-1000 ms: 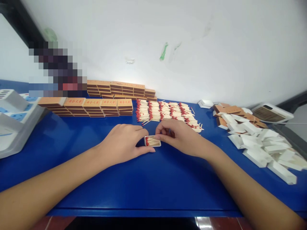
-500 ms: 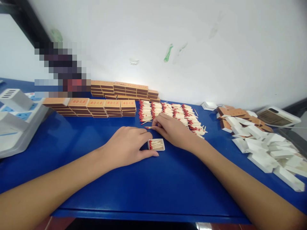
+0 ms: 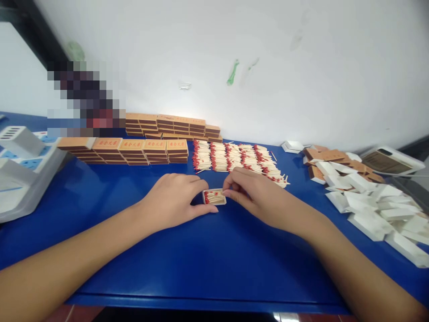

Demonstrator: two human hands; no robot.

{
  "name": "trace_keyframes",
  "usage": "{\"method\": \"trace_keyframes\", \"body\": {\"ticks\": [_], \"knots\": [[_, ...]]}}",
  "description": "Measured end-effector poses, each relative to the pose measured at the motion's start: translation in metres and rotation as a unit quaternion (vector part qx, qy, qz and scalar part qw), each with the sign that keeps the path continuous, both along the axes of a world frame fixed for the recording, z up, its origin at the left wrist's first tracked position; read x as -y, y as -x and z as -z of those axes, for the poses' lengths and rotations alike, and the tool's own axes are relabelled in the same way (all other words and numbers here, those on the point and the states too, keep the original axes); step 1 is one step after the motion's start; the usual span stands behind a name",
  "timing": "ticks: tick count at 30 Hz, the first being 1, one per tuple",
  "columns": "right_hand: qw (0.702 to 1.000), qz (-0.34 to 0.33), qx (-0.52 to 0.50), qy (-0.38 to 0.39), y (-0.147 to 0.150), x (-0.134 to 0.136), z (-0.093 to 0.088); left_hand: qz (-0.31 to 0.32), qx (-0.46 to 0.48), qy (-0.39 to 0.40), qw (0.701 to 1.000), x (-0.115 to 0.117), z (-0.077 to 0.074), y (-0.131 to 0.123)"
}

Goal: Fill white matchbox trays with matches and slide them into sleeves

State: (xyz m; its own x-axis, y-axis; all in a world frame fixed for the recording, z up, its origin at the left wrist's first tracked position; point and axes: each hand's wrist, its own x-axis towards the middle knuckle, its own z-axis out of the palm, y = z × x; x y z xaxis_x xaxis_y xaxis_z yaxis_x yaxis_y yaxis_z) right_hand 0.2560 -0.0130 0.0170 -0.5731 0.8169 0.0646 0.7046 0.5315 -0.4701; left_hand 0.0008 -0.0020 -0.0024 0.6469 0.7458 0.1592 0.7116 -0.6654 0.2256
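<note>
A small white matchbox tray (image 3: 219,203) lies on the blue table, partly filled with red-tipped matches (image 3: 212,197). My left hand (image 3: 177,197) steadies it from the left, index finger at the far side and thumb along the near side. At the tray's right end, the fingers of my right hand (image 3: 246,190) are pinched together over the matches, on what looks like a match mostly hidden by the fingertips. Just beyond my hands, loose matches (image 3: 219,156) lie in several rows, heads to the left.
Stacked orange-brown matchboxes (image 3: 156,150) stand behind my left hand, with another stack (image 3: 181,125) along the wall. White trays (image 3: 368,223) and brown sleeves (image 3: 326,154) are heaped at the right, near a white device (image 3: 392,161). A power strip (image 3: 40,179) sits at the left.
My right hand has come from the edge of the match rows, where it held a match, toward me to the tray's right end. The left hand still holds the tray, which appears slightly farther left.
</note>
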Motion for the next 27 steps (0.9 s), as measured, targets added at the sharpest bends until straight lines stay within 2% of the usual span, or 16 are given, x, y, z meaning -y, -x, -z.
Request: {"method": "trace_keyframes", "body": {"ticks": [11,20,27], "knots": [[1.0,-0.007,0.018,-0.006,0.009,0.003,0.004,0.012,0.006,-0.028,1.0,0.001,0.003,0.0],[1.0,-0.007,-0.027,-0.012,0.016,0.004,0.008,0.015,0.003,-0.031,0.999,0.002,0.001,0.001],[1.0,-0.001,-0.016,-0.022,0.011,0.004,0.001,0.015,0.003,-0.034,0.999,0.001,0.002,0.001]]}}
